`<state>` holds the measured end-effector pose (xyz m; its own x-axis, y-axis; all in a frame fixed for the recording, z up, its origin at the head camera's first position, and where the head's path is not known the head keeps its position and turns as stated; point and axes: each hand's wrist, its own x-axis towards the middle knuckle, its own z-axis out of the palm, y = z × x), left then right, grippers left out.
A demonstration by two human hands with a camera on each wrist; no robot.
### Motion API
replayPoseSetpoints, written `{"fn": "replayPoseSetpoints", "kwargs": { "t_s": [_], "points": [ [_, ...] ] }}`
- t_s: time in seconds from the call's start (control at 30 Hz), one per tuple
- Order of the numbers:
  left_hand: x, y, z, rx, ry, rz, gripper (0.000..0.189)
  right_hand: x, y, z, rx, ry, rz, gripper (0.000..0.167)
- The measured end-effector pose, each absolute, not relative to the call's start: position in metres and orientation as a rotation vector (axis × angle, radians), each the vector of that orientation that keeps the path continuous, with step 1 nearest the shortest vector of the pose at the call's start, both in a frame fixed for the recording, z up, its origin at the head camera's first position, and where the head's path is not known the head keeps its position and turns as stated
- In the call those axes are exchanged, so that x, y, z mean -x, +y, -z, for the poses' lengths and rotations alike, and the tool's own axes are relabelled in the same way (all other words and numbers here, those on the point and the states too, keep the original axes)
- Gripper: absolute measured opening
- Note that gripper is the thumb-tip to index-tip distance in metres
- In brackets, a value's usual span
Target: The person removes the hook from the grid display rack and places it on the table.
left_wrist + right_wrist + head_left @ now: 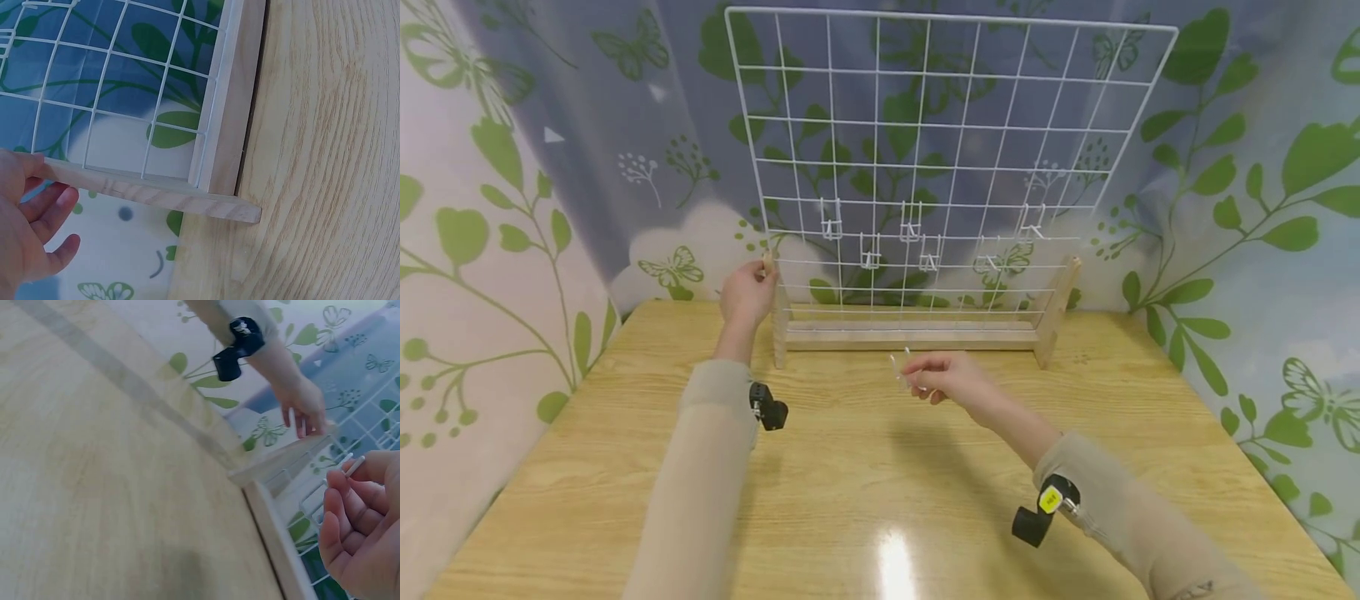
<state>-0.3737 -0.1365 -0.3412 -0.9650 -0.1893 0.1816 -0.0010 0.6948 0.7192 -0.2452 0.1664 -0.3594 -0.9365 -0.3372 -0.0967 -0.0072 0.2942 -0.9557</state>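
A white wire grid panel (953, 127) stands in a wooden stand (910, 336) on the table. My left hand (748, 292) pinches the top of the stand's left upright (144, 190) between thumb and fingers. In front of the stand, above the table, my right hand (951, 379) pinches a small white wire hook (895, 365) by fingertips and thumb. Its prongs point up and away from the fingers in the head view. In the right wrist view, the fingers partly cover that hook (312, 501). Several similar hooks (911, 225) hang on the grid's lower rows.
The light wood table (835, 467) spreads out before the stand. A patterned curtain (685, 167) with leaves and butterflies closes in the back and sides. The stand's right upright (1057, 312) is to the right of my right hand.
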Motion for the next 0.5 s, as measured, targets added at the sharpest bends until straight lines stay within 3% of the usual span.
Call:
{"fn": "replayPoseSetpoints", "kwargs": {
  "t_s": [0.5],
  "points": [
    [0.374,-0.135,0.341,-0.148,-2.657,1.145,0.041,0.236,0.137,0.419,0.140,2.135,1.701,0.022]
  ]
}}
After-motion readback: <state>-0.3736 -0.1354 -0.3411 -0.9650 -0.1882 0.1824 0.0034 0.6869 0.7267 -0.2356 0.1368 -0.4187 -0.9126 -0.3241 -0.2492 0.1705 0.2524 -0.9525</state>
